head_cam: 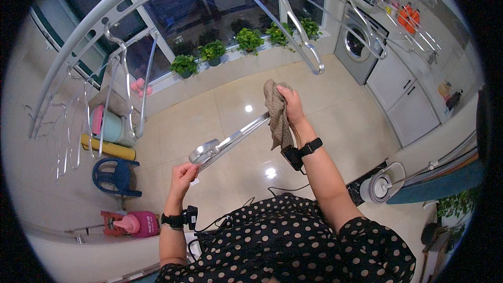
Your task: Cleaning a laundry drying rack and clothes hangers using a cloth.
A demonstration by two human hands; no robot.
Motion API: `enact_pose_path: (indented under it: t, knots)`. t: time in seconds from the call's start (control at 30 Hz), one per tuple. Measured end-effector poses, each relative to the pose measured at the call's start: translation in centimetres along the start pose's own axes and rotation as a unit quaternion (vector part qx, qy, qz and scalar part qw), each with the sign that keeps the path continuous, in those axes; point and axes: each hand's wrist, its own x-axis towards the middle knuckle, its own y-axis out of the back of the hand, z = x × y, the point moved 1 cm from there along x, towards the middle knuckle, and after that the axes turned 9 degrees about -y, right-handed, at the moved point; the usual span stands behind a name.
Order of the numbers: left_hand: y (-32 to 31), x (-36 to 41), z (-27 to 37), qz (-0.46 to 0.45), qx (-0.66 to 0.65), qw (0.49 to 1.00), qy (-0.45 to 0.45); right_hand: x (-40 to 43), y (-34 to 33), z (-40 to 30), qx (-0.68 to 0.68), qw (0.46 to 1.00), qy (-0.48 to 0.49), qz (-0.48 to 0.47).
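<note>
A silvery metal clothes hanger (232, 141) is held slantwise in front of my body. My left hand (183, 177) pinches its lower left end, close to the broad curved part. My right hand (291, 104) grips a brown-grey cloth (277, 120), which is wrapped around the hanger's upper right end and hangs down below the fingers. The cloth hides that end of the hanger. Both wrists wear black straps with small devices, and cables run from them.
Metal hangers (289, 27) hang overhead from a curved drying rack (78, 31). Potted plants (249, 40) line the window sill. A washing machine (357, 43) and white cabinet (401, 90) stand right; a blue plastic chair (118, 177), yellow roll (112, 148) and bucket (108, 125) left; a mop bucket (373, 189) lower right.
</note>
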Motion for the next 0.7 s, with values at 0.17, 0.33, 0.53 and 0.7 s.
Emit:
enact_pose_path:
  t: [0.17,0.33,0.53,0.7]
  knots:
    - [0.7,0.0,-0.3,-0.016,-0.036,0.999,0.014,-0.7,-3.3,0.3,0.221,0.972,-0.069,0.026]
    - [0.0,0.6,0.2,-0.021,-0.09,0.993,0.067,-0.1,-3.2,3.4,0.311,0.943,-0.098,0.07]
    - [-1.1,2.1,0.3,-0.02,-0.209,0.973,0.091,-3.2,-10.6,10.7,0.273,0.929,-0.248,0.019]
    - [-1.1,1.6,-1.6,-0.016,-0.223,0.966,0.132,-0.9,-7.8,11.3,0.278,0.919,-0.275,0.041]
